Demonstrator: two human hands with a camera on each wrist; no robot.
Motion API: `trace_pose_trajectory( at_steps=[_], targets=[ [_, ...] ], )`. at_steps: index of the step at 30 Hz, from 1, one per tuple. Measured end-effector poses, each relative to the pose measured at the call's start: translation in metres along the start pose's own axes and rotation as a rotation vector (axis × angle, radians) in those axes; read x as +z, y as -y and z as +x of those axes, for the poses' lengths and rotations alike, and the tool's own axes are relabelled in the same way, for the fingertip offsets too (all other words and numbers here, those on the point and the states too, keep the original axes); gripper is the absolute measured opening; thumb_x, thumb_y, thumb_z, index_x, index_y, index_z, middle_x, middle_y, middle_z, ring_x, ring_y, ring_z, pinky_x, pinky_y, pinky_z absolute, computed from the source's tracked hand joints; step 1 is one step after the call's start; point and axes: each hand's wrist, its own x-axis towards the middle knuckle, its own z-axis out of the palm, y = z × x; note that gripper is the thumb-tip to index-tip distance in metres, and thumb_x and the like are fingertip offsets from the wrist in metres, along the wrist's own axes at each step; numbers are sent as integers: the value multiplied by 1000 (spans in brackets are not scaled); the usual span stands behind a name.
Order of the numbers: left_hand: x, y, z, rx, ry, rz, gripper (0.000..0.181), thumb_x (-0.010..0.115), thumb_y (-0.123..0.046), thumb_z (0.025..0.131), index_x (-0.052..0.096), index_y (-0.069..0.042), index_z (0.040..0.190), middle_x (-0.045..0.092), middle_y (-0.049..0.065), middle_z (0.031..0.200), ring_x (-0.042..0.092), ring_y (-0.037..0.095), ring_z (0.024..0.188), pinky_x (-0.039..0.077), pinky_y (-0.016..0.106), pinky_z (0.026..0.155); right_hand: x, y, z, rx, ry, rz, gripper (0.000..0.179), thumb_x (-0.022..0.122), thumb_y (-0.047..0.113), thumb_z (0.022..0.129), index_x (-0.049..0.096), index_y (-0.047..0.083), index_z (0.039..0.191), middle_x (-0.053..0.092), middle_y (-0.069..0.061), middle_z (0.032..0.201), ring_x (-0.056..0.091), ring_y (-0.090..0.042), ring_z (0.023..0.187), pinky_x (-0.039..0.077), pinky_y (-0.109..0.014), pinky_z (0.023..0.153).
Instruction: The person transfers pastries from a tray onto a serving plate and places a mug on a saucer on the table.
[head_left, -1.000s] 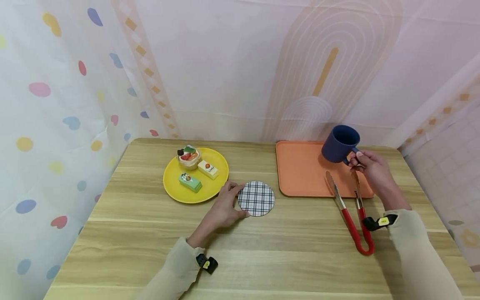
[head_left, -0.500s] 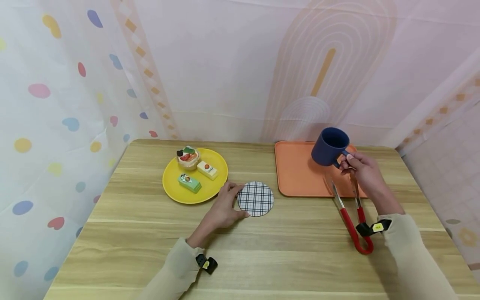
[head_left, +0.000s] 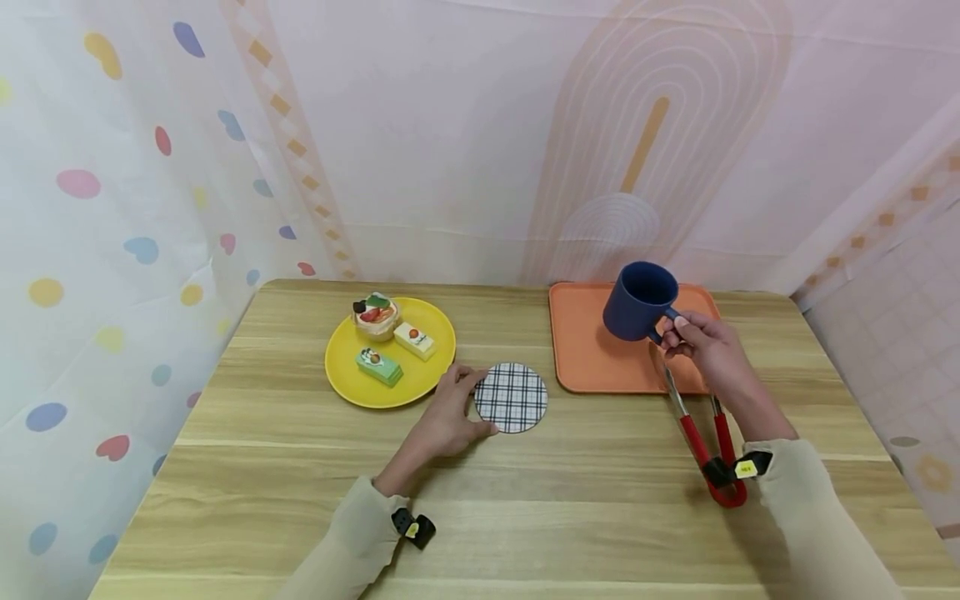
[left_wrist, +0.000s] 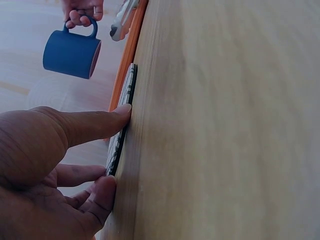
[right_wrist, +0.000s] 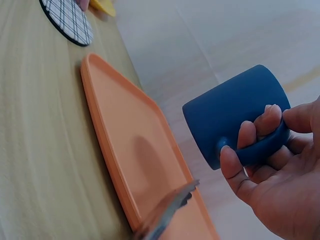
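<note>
My right hand grips a dark blue mug by its handle. The mug hangs upright above the orange tray, and its shadow falls on the tray in the right wrist view. On the table, my left hand pinches the near-left edge of a round plaid coaster between thumb and fingers. The left wrist view shows the coaster lying flat, thumb at one side of its rim and fingertips at the other. Red-handled tongs rest with their metal tips over the tray, partly hidden below my right arm.
At the left, a yellow plate bears a fruit-topped tart, a cream-coloured cake slice and a green cake slice. A patterned cloth hangs right behind the table's back edge. Wood-grain tabletop spreads in front.
My right hand has carried the mug leftward and slightly toward me, over the tray. The left hand and the coaster have stayed in place.
</note>
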Motion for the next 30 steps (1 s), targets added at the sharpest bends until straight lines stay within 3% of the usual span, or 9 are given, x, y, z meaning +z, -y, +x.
trace_pose_trajectory(
  at_steps=[11,18,30],
  targets=[
    [0,1,0,2,2,-8,81,88,-14,82,48,-9,152,39,13,149,41,29,136,43,50,120,19,6,-9,42,6,-69,32,44,29,111,59,1,105,56,-1,88,56,-19,83,58,-26,76],
    [-1,2,1,30,-6,-12,79,87,-14,82,49,-8,151,40,13,149,41,29,137,42,50,120,33,6,-13,55,27,-85,40,42,26,112,52,-12,111,55,-1,88,56,-17,84,58,-22,77],
    [0,3,1,28,-2,1,80,87,-15,82,48,-8,152,38,13,151,40,30,139,42,50,121,57,-5,-18,68,64,-116,40,41,24,113,52,-14,111,55,-2,86,58,-20,85,59,-28,82]
  ],
)
